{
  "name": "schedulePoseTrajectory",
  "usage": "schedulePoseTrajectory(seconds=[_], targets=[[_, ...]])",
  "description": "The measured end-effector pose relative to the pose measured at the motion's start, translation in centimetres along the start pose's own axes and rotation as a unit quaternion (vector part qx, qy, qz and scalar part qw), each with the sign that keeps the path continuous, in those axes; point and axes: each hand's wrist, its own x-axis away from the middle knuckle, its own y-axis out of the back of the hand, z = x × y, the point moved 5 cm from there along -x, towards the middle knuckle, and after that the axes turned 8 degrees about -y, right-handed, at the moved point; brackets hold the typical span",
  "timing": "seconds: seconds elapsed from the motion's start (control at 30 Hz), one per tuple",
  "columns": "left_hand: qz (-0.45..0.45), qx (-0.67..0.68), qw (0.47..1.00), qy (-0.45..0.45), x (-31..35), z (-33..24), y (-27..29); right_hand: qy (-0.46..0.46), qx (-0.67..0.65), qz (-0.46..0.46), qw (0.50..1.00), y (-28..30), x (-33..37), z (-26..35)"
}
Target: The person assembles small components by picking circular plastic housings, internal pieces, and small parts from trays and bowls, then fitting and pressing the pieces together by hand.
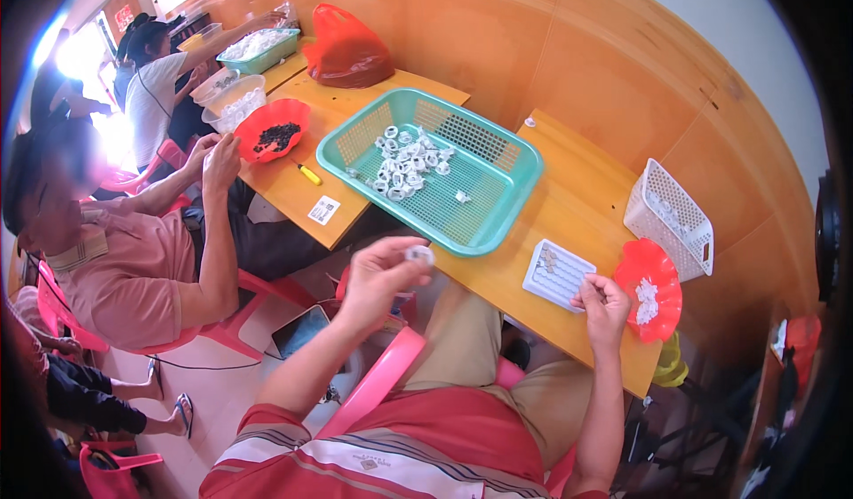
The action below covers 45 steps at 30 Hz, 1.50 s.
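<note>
My left hand (380,277) is raised just off the table's near edge, thumb and fingers pinching a small white ring-shaped plastic part (419,255). My right hand (604,307) hovers at the near right corner of a white ridged tray (569,288); its fingertips are pressed together, and whatever they grip is too small to make out. A few small thin metallic-looking pieces (549,259) lie at the tray's far end. Beyond my left hand, a green mesh basket (487,231) holds a pile of similar white parts (410,163).
Right of the tray are a red scalloped dish (633,272) with white bits and a white plastic basket (647,206). At left, a co-worker (133,277) sits by a red dish (298,117) of dark pieces and a yellow-handled screwdriver (309,175). A red bag (346,50) stands farther back.
</note>
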Motion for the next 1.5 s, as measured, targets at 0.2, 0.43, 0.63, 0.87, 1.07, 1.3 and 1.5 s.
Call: schedulePoseTrajectory(seconds=[0.2,0.43,0.63,0.87,1.07,1.3,1.5], targets=[[0.091,0.061,0.988,0.108,1.6,4.2,-7.2,-0.012,-0.035,-0.005,0.999,0.7,0.9,-1.1],[0.145,0.045,0.979,0.136,3.1,7.3,-10.1,0.020,-0.070,0.027,0.997,-0.5,1.2,-0.2],[0.175,0.058,0.971,0.151,3.5,9.1,-12.7,0.015,-0.067,0.032,0.997,-0.1,2.1,0.4],[0.177,0.073,0.969,0.159,3.6,9.6,-15.0,0.030,-0.079,0.033,0.996,0.7,2.9,-0.2],[0.181,0.093,0.964,0.169,3.9,10.9,-15.3,0.005,-0.090,0.026,0.996,0.5,4.0,0.3],[0.187,0.089,0.961,0.183,4.0,11.2,-15.8,0.005,-0.064,0.021,0.998,0.8,4.8,-0.4],[0.183,0.086,0.960,0.196,4.0,11.9,-15.6,0.014,0.012,0.018,1.000,0.2,5.7,0.2]])
